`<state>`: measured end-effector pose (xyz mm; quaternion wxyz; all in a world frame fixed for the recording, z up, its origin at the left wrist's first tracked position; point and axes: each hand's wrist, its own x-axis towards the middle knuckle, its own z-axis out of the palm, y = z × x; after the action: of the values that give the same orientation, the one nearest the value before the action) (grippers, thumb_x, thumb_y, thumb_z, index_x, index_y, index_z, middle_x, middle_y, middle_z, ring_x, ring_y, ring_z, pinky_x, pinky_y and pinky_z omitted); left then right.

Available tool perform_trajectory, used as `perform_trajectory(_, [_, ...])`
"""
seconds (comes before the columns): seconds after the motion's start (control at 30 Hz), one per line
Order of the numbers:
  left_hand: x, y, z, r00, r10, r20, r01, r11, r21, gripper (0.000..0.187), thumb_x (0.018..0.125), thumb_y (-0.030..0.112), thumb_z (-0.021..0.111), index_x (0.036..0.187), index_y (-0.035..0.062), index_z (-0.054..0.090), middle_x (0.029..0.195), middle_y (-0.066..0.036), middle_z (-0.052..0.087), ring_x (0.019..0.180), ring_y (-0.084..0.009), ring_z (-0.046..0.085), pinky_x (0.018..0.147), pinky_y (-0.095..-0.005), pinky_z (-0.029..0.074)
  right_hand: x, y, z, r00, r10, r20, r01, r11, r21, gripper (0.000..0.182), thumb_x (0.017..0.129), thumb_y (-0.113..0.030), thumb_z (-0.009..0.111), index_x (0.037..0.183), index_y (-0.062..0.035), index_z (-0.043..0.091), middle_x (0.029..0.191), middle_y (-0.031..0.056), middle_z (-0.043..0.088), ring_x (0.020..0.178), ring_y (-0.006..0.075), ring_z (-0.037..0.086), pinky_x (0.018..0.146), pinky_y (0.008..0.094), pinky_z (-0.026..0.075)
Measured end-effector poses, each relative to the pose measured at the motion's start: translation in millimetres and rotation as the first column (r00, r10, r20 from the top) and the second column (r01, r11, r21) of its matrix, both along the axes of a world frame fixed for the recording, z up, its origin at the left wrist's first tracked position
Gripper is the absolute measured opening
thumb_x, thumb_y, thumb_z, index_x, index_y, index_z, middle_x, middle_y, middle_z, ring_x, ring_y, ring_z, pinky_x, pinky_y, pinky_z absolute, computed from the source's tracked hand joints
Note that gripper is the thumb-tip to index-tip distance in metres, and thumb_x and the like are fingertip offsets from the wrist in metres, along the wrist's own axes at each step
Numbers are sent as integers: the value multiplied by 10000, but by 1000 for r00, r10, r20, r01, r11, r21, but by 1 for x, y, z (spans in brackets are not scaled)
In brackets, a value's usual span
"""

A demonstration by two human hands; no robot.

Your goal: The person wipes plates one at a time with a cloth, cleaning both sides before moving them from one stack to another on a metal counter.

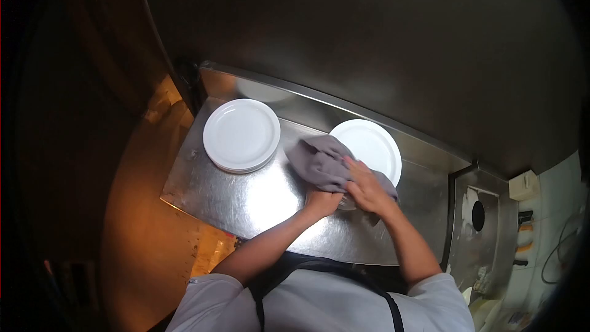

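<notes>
Cloth: a grey cloth [319, 163] is bunched over the near-left rim of the white plate [372, 147], which is taken here as the landmark; it is pressed there by both hands.
Right hand: the right hand [367, 187] is laid on the cloth at the plate's near edge, fingers curled into the fabric and closed on it.
Left hand: the left hand [322, 201] is set just nearer than the plate, under the cloth's fold; its hold is mostly hidden, so the grip cannot be told.
Plate: it is seen tilted or lifted at the near side, though this cannot be settled.
Stack: a stack of plates [241, 135] stands well left of the plate.
Counter: the steel counter [258, 200] lies beneath.
Risk: the plate could be slid off the cloth-covered grip, since smooth glaze is held through loose fabric; chipping on steel would be judged likely.
</notes>
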<state>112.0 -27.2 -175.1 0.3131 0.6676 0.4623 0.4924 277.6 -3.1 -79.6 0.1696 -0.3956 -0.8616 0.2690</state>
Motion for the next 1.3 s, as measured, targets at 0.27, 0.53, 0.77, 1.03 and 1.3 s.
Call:
perform_trajectory(0.27, [-7,-7,26,998,56,-29,-60,987,-151,1178,773,362,757,1522,-33,-61,1555,-366,41,1455,-515,94,1191,-543,131,40,41,12,767,-448,460,225,858,461,567,903,-272,563,1396,-6,473,1521,274,361,1458,354,300,1165,625,160])
perform_trajectory(0.53, [-11,-14,35,987,-46,-152,21,987,-162,1334,590,404,929,1528,-16,78,1564,-282,153,1472,-415,155,1201,-465,183,-36,47,-26,980,-190,54,183,978,104,693,961,-374,460,1478,69,332,1529,284,339,1451,376,295,1205,483,163])
perform_trajectory(0.77, [-17,-2,-11,938,-307,-160,259,929,-263,1005,791,370,791,1529,41,195,1569,-199,246,1469,-326,229,1204,-443,199,6,-56,30,999,-40,37,43,995,-87,588,933,-298,522,1408,43,459,1370,291,510,1288,405,476,1111,425,337])
perform_trajectory(1.03, [-14,-9,47,994,-11,-106,-17,966,-260,1578,483,341,976,1505,31,-186,1561,-320,-4,1477,-461,61,1214,-486,180,75,-28,80,763,-589,-266,610,792,-5,360,964,-269,500,1095,32,648,1179,248,624,1081,337,594,947,409,447])
perform_trajectory(1.3, [-15,-11,56,997,-40,-71,18,959,-283,1554,490,329,972,1507,9,-158,1578,-285,16,1485,-428,72,1210,-489,180,50,30,184,40,-294,-955,326,907,-266,316,1045,-250,441,1205,-8,564,1169,111,638,1087,208,612,935,341,488])
